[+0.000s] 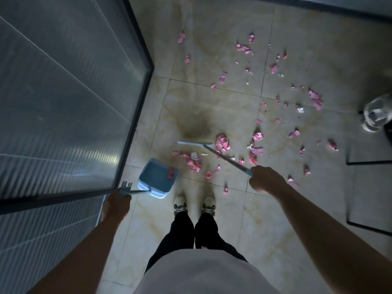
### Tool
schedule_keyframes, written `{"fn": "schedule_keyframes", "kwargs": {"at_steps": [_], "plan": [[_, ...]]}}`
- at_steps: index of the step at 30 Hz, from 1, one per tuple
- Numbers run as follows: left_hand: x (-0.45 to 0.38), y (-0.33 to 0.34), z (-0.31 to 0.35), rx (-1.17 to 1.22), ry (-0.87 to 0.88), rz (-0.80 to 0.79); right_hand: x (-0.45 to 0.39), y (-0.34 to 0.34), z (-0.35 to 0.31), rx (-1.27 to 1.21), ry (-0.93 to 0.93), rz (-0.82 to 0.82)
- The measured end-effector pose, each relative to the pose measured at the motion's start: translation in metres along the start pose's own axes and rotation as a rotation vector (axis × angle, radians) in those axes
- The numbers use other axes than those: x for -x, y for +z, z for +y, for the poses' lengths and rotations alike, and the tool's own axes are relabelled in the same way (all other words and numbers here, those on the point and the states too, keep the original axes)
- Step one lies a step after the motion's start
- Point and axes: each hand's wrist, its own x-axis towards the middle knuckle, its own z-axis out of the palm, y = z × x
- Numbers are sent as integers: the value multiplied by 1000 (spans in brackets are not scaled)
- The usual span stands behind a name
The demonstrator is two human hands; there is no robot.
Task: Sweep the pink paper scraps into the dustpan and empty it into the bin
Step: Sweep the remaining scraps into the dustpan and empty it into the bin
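While my right hand (266, 180) grips the broom (214, 152) and left (118, 201) holds the dustpan (158, 177), pink scraps (194, 161) lie just beyond the pan; sweeping underway, next draw them in.

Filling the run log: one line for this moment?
left hand holds dustpan | right hand holds broom | scraps mostly unswept
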Motion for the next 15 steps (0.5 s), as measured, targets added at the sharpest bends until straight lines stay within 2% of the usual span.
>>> {"fn": "schedule_keyframes", "kwargs": {"at_steps": [4,8,11,15], "plan": [[2,-1,-4,29,-36,5,-13,14,-39,-32,-58,52],[8,-4,-15,2,5,-12,-17,24,-65,20,-46,29],[6,-6,-28,-14,49,-41,-13,27,-57,195,-74,52],[4,-6,-39,-51,116,-79,1,28,-27,291,-32,55]]}}
